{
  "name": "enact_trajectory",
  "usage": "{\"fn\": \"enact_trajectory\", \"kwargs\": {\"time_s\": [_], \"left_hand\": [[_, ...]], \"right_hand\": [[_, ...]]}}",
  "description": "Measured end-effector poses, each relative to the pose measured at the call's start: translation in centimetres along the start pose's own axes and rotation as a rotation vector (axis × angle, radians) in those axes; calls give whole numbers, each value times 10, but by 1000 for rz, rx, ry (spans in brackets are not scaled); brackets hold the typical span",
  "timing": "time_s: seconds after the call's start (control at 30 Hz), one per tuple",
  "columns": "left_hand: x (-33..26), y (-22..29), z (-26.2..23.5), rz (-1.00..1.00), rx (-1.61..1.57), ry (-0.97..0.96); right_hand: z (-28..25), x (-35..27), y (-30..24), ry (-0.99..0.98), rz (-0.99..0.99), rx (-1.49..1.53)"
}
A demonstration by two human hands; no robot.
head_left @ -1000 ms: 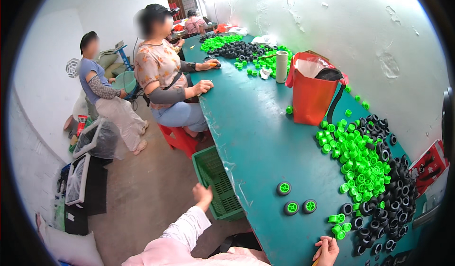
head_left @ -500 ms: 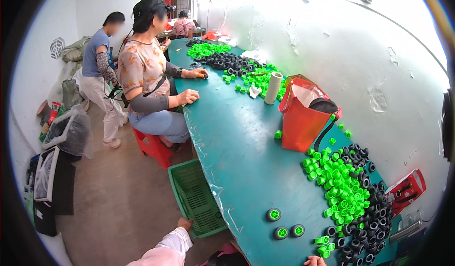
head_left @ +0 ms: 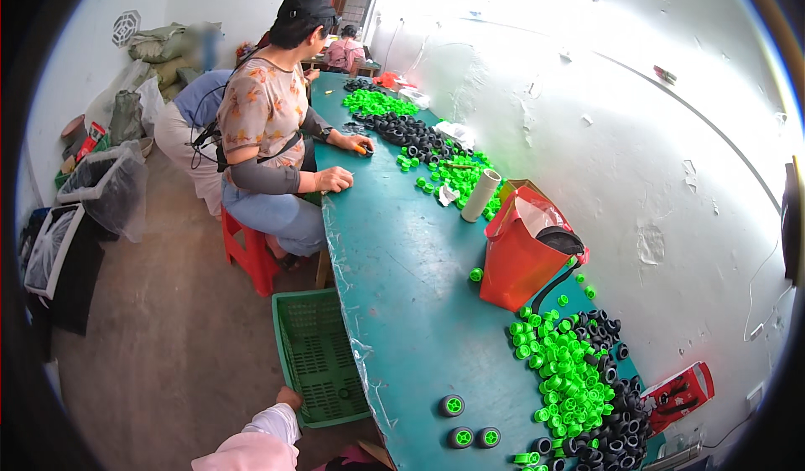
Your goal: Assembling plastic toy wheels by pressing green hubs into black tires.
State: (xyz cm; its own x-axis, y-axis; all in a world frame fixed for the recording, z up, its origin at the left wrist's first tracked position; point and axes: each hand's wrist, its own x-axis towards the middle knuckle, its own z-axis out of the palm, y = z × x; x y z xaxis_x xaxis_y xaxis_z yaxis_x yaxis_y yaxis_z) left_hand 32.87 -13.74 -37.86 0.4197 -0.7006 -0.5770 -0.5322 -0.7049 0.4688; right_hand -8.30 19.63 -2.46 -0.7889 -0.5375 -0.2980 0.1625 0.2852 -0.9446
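Observation:
My left hand (head_left: 289,399), at the end of a white and pink sleeve, has its fingers curled over the near left rim of an open green plastic basket (head_left: 312,310). The basket stands beside the table's left edge, and no contents show in it. My right hand is out of the picture. On the green tabletop (head_left: 402,337) near me lie three wheels (head_left: 460,437), each a black tire around a green hub. To their right spreads a heap of loose green hubs (head_left: 570,387), with black tires (head_left: 622,429) piled along its wall side.
A red bag (head_left: 520,257) and an upright pale tube (head_left: 480,195) stand on the table. More hubs (head_left: 377,102) and tires lie farther back. A seated co-worker (head_left: 268,119) handles a small part; another person (head_left: 189,119) bends behind. A red stool (head_left: 247,253) is beyond the basket.
The view has tilted and shifted, and my right hand has dropped out of the lower edge. My left hand keeps its grip on the basket. The person behind has bent down.

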Motion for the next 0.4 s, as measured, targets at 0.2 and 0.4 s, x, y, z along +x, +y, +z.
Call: {"fn": "enact_trajectory", "kwargs": {"time_s": [0.2, 0.4], "left_hand": [[-4, 5, -2, -49, -7, -59], [11, -2, 7, -49, 41, -81]], "right_hand": [[4, -3, -11, -5, 21, -13], [1, -1, -7, -8, 26, -22]]}}
